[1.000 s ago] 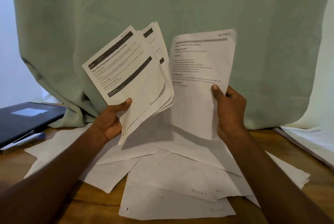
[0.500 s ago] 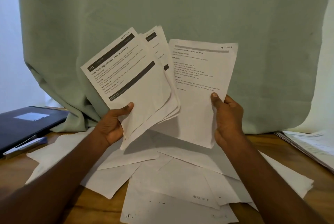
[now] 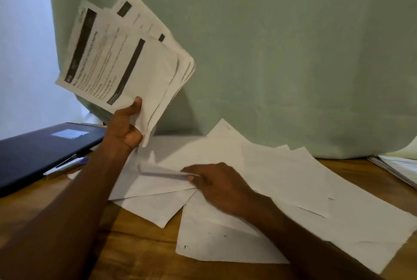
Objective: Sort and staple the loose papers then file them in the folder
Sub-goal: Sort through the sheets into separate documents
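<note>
On the wooden tabletop [image 3: 140, 245], loose white sheets [image 3: 282, 189] lie scattered face down. The right hand [image 3: 216, 187] pinches one sheet's lifted edge (blurred). Sorting is under way; next, turn it over to read. The left hand [image 3: 125, 129] grips a printed sheaf [image 3: 121, 62] above the dark folder [image 3: 40, 151] at the left edge.

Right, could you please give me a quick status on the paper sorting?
Left hand holds sorted stack up. Right hand pinches a sheet off the table pile. Folder closed, far left. Nothing in the way.
</note>
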`<state>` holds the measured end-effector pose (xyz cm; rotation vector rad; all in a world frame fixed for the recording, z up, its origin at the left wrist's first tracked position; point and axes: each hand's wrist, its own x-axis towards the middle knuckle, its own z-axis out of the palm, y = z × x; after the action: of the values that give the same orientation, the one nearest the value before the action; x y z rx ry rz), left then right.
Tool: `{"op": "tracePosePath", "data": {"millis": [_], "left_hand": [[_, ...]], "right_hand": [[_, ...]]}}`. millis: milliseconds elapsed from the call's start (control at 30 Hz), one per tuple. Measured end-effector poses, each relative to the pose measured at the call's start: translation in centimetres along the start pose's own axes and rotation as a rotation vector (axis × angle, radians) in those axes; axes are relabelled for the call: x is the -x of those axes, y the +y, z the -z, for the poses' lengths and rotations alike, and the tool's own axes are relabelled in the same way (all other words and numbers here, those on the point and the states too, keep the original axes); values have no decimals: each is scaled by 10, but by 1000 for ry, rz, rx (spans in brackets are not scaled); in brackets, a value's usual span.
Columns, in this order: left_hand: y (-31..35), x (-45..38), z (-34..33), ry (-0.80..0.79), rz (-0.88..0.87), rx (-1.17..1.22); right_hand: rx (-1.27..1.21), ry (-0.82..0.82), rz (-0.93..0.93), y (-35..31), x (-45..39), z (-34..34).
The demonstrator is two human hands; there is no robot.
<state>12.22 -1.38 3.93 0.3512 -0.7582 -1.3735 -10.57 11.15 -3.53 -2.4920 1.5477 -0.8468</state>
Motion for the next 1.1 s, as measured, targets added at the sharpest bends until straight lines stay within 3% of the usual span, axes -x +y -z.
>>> {"op": "tracePosePath", "data": {"millis": [133, 267, 367, 467, 533, 600, 700, 833, 933, 1100], "left_hand": [[-12, -1, 0, 8, 115, -84], [-19, 0, -9, 24, 184, -182], [-28, 3, -15, 41, 235, -160], [-47, 9, -15, 20, 261, -93], [-61, 13, -12, 13, 273, -107], [-70, 17, -8, 11, 294, -170], [-73, 15, 1, 59, 311, -282], [-63, 10, 11, 127, 319, -274], [-60, 10, 11, 105, 286, -288], [-67, 7, 7, 97, 254, -390]], "right_hand": [[-187, -280, -101, -10, -2, -6], [-244, -359, -126, -9, 3, -1], [-378, -304, -99, -8, -1, 0], [-456, -98, -107, 9, -10, 12], [-361, 92, -161, 34, -9, 28], [-59, 192, -240, 64, -5, 44], [196, -43, -464, 90, 12, 64], [67, -401, -599, 88, 20, 80], [58, -415, -560, 86, 17, 81], [-2, -287, -552, 95, 15, 78]]}}
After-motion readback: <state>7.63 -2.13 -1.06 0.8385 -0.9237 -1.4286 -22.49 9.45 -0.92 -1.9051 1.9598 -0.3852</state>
